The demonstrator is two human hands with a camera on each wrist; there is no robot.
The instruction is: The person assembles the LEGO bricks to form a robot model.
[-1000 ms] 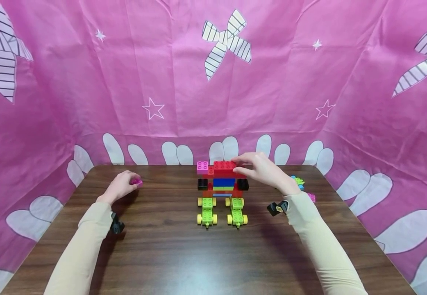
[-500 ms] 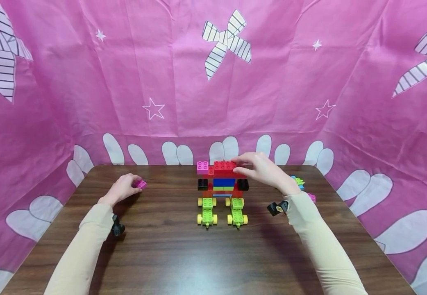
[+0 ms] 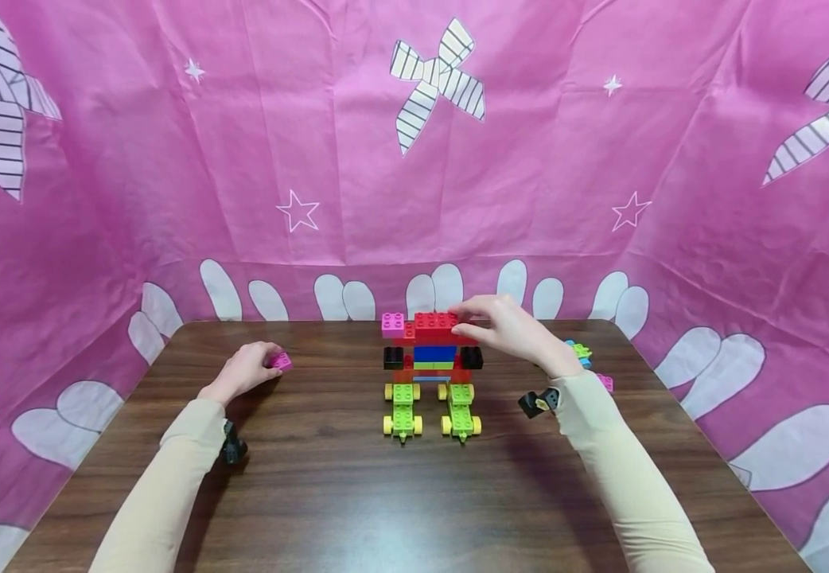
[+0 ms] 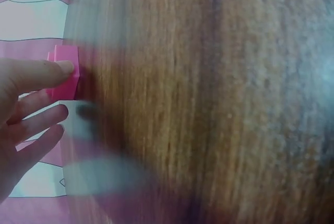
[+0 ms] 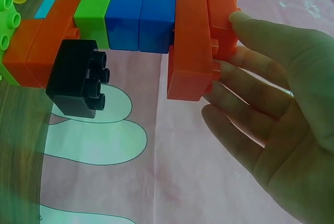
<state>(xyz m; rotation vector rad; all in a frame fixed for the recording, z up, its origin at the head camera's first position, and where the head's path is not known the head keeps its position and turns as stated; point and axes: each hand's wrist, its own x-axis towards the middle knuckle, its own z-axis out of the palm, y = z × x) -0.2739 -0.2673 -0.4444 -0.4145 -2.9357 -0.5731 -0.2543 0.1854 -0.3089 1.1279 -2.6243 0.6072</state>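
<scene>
In the head view, my left hand [image 3: 243, 369] pinches a magenta toy brick [image 3: 282, 360] above the table's left side. The left wrist view shows the thumb on the brick's [image 4: 69, 85] face. A block figure stands mid-table on two lime wheeled bases [image 3: 402, 418], with blue and green bricks in its body and a black brick [image 3: 393, 359] at each side. A pink brick [image 3: 392, 325] sits on its upper left. My right hand [image 3: 511, 330] holds the top red brick [image 3: 430, 325] at its right end, thumb nearer me; the right wrist view shows fingertips behind it.
Partly behind the right forearm lie a blue-and-green block piece [image 3: 581, 352] and a pink brick [image 3: 605, 383]. The brown wooden table [image 3: 328, 493] ends at the back against a pink cloth [image 3: 357, 199]. A black camera mount [image 3: 539, 403] hangs at the right wrist.
My left hand has moved a little rightward and toward me with the magenta brick, closer to the figure. The right hand stays on the top red brick, and the figure has not moved.
</scene>
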